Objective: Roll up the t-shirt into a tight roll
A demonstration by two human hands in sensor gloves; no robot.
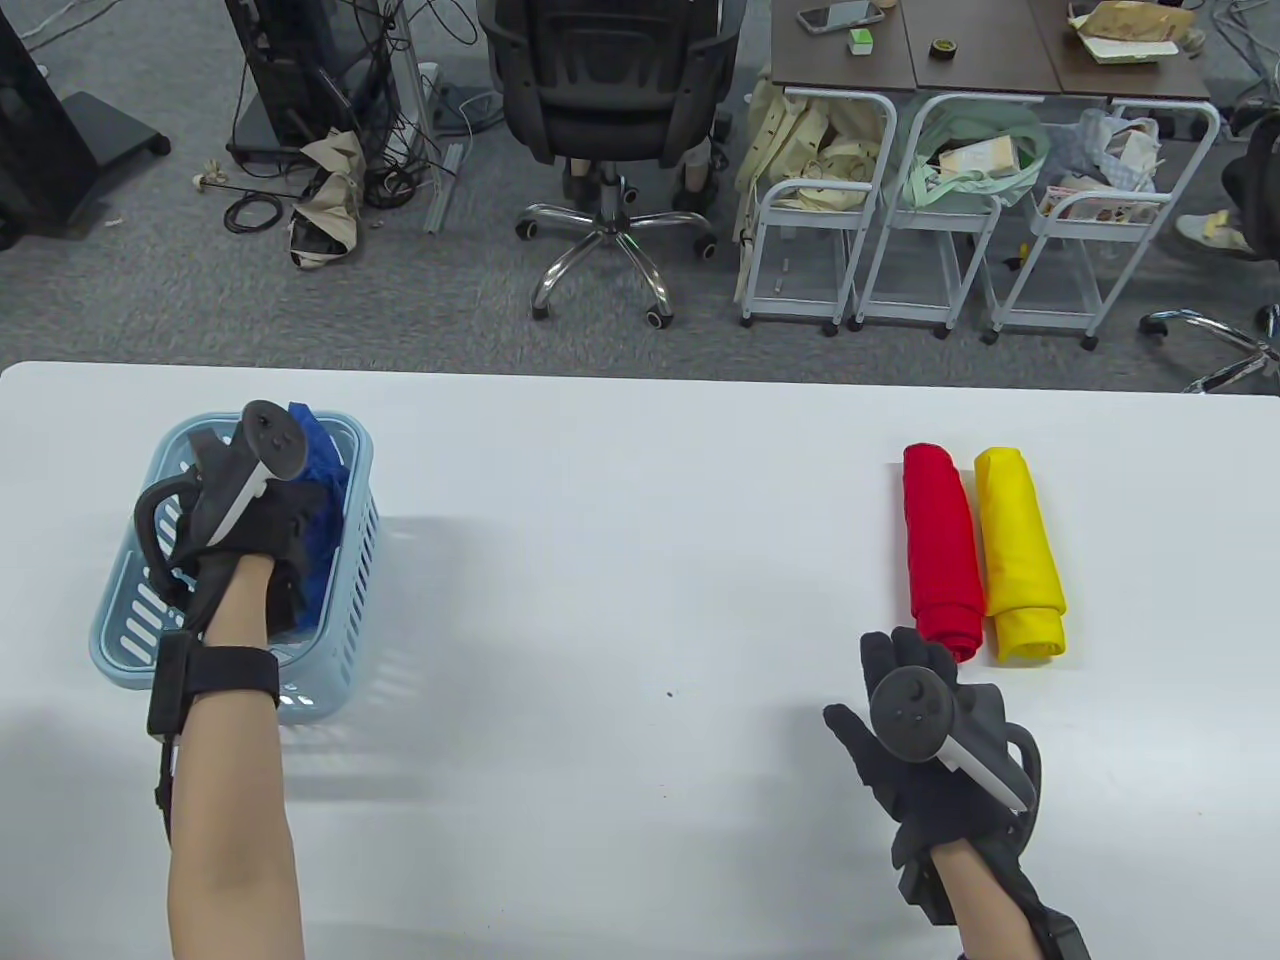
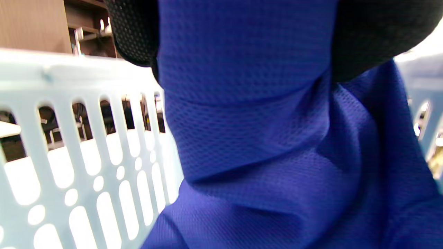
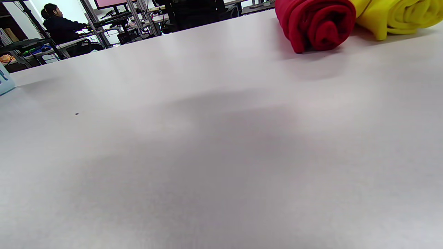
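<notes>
Our left hand (image 1: 255,520) reaches into the blue basket (image 1: 345,600) near the tabletop's (image 1: 620,560) left edge, fingers pinching the blue t-shirt (image 2: 263,138) inside. Our right hand (image 1: 925,740) hovers spread and empty near the front edge, just before the red roll (image 1: 940,540) and yellow roll (image 1: 1018,550), which lie touching side by side.

blue t-shirt (image 2: 263,138), pale-blue basket (image 1: 350,560), red roll (image 1: 942,545)

table view overhead, left wrist close inside basket (image 2: 86,145) — right wrist low, sharing rolls (image 3: 316,24)
</notes>
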